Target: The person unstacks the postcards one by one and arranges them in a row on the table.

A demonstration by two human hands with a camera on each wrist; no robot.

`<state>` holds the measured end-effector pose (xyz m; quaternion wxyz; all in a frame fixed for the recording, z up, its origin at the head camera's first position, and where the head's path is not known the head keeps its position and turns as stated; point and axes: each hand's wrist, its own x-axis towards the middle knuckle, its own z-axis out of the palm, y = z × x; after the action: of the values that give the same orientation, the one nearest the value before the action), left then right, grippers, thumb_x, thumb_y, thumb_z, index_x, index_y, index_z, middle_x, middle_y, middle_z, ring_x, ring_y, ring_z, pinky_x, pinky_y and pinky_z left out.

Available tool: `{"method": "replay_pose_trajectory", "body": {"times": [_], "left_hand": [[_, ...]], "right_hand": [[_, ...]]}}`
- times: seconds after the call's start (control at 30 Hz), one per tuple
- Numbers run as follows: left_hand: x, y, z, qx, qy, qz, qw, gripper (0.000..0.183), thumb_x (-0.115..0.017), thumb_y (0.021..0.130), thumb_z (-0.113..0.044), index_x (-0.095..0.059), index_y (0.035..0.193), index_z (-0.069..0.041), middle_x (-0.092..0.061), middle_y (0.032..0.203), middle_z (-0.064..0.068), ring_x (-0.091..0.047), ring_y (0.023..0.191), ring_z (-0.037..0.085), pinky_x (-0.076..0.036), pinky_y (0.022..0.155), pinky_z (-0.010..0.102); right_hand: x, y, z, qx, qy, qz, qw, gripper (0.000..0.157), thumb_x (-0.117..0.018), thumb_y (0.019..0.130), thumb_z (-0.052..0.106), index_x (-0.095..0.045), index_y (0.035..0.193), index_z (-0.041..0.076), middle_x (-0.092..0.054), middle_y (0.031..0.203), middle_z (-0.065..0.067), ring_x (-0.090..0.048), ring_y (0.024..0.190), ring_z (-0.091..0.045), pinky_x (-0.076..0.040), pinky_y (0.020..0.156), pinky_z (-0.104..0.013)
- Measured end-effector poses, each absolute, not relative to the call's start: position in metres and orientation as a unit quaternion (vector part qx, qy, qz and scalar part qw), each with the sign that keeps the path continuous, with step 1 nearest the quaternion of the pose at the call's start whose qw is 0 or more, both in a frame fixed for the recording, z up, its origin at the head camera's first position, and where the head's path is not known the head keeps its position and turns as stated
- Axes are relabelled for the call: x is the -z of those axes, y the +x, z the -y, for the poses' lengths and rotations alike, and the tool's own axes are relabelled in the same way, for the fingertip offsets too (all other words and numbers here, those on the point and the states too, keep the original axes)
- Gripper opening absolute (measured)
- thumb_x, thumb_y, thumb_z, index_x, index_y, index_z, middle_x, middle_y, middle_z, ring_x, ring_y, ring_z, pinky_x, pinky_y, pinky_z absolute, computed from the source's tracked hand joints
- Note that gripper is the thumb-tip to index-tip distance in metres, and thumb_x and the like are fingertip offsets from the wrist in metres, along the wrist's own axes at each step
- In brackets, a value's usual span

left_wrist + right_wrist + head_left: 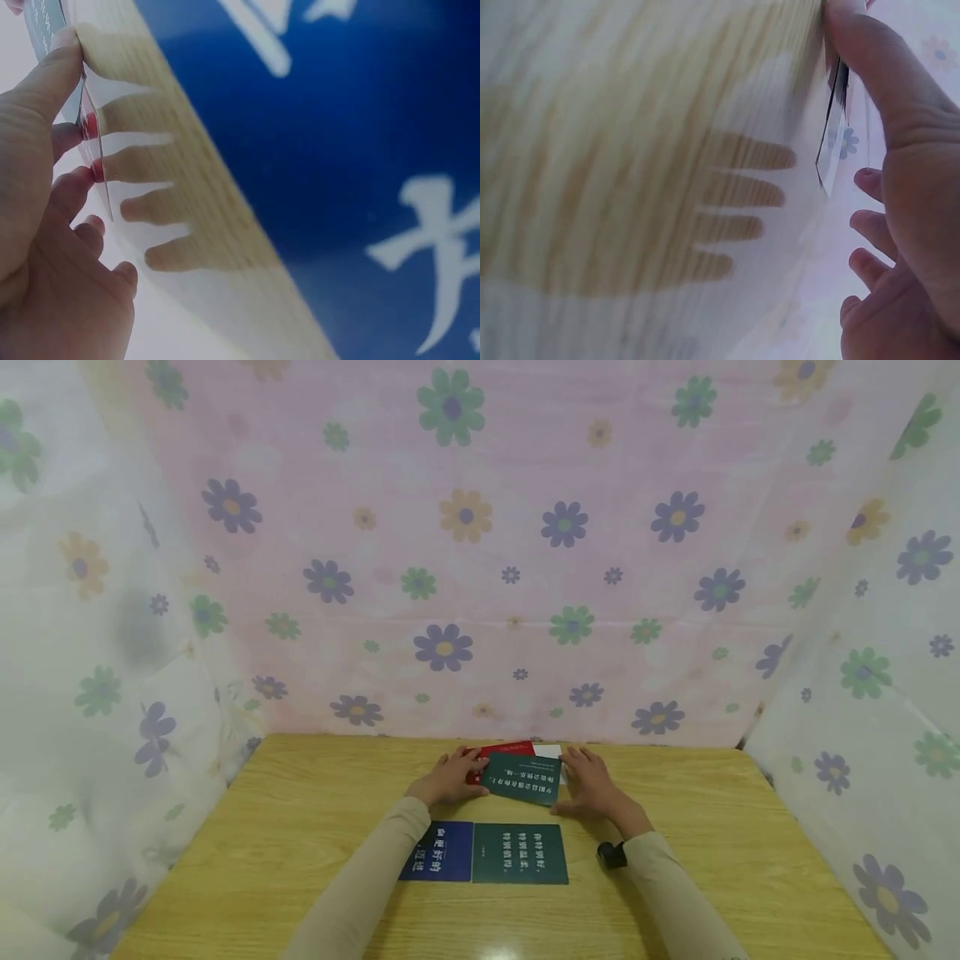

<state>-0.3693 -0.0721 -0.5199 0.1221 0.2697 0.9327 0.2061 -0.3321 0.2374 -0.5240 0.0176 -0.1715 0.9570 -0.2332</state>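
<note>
A green card (pixel 522 778) with white writing lies across a red card (pixel 504 749) and a white card (pixel 549 750) near the back of the table. My left hand (pixel 452 777) grips the left side of the green card, its thumb (pixel 52 71) on the near face and fingertips by the red card's edge. At the opposite short side, my right hand (pixel 592 785) holds the green card between thumb and forefinger at its corners. The other right fingers (pixel 874 229) stand apart from the cards in the right wrist view.
Closer to me on the wooden table (pixel 300 827), a blue card (pixel 450 852) and a second green card (pixel 521 853) lie side by side. My left sleeve partly covers the blue one. Flowered cloth (pixel 510 539) hangs behind the table and along both sides.
</note>
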Motion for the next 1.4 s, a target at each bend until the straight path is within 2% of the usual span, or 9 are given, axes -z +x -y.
{"method": "replay_pose_trajectory", "body": {"times": [0.13, 0.3, 0.6, 0.87, 1.07, 1.4], "left_hand": [[0.518, -0.368, 0.072, -0.224, 0.263, -0.930, 0.123, 0.071, -0.069, 0.098, -0.033, -0.039, 0.157, -0.008, -0.028, 0.166, 0.016, -0.012, 0.156, 0.041, -0.010, 0.126, 0.060], [0.517, -0.368, 0.073, -0.233, 0.246, -0.930, 0.141, 0.079, -0.070, 0.096, -0.039, -0.033, 0.160, -0.013, -0.025, 0.168, 0.014, -0.009, 0.157, 0.039, -0.009, 0.126, 0.060], [0.506, -0.365, 0.078, -0.231, 0.258, -0.924, 0.159, 0.096, -0.082, 0.085, -0.041, -0.031, 0.161, -0.012, -0.021, 0.168, 0.018, -0.006, 0.156, 0.044, -0.008, 0.125, 0.061], [0.506, -0.361, 0.083, -0.251, 0.236, -0.923, 0.173, 0.096, -0.086, 0.080, -0.041, -0.037, 0.159, -0.019, -0.018, 0.170, 0.012, -0.002, 0.157, 0.042, -0.009, 0.123, 0.067], [0.510, -0.360, 0.085, -0.273, 0.237, -0.916, 0.172, 0.098, -0.089, 0.077, -0.038, -0.038, 0.159, -0.021, -0.017, 0.171, 0.009, 0.000, 0.156, 0.046, -0.009, 0.122, 0.069], [0.512, -0.358, 0.086, -0.284, 0.254, -0.911, 0.157, 0.098, -0.090, 0.077, -0.036, -0.040, 0.158, -0.016, -0.019, 0.170, 0.010, 0.001, 0.157, 0.041, -0.006, 0.124, 0.064]], "right_hand": [[0.523, -0.333, -0.238, 0.237, -0.170, -0.956, 0.002, 0.101, -0.092, 0.072, 0.040, -0.044, 0.149, -0.003, -0.032, 0.161, -0.028, -0.020, 0.150, -0.051, -0.019, 0.119, -0.068], [0.523, -0.331, -0.240, 0.263, -0.166, -0.950, 0.002, 0.099, -0.094, 0.071, 0.038, -0.046, 0.149, -0.001, -0.031, 0.162, -0.028, -0.019, 0.150, -0.051, -0.021, 0.118, -0.070], [0.527, -0.326, -0.245, 0.319, -0.198, -0.927, -0.011, 0.093, -0.092, 0.075, 0.030, -0.046, 0.150, 0.002, -0.028, 0.163, -0.026, -0.016, 0.150, -0.052, -0.024, 0.114, -0.075], [0.527, -0.322, -0.247, 0.356, -0.212, -0.910, -0.007, 0.090, -0.090, 0.078, 0.029, -0.045, 0.151, 0.001, -0.026, 0.164, -0.026, -0.013, 0.152, -0.051, -0.023, 0.113, -0.076], [0.526, -0.318, -0.246, 0.372, -0.215, -0.903, -0.011, 0.088, -0.089, 0.079, 0.031, -0.046, 0.151, 0.005, -0.027, 0.164, -0.024, -0.013, 0.152, -0.050, -0.022, 0.113, -0.077], [0.523, -0.312, -0.244, 0.394, -0.231, -0.889, -0.034, 0.088, -0.090, 0.078, 0.026, -0.047, 0.151, 0.003, -0.028, 0.163, -0.026, -0.014, 0.150, -0.054, -0.022, 0.111, -0.079]]}}
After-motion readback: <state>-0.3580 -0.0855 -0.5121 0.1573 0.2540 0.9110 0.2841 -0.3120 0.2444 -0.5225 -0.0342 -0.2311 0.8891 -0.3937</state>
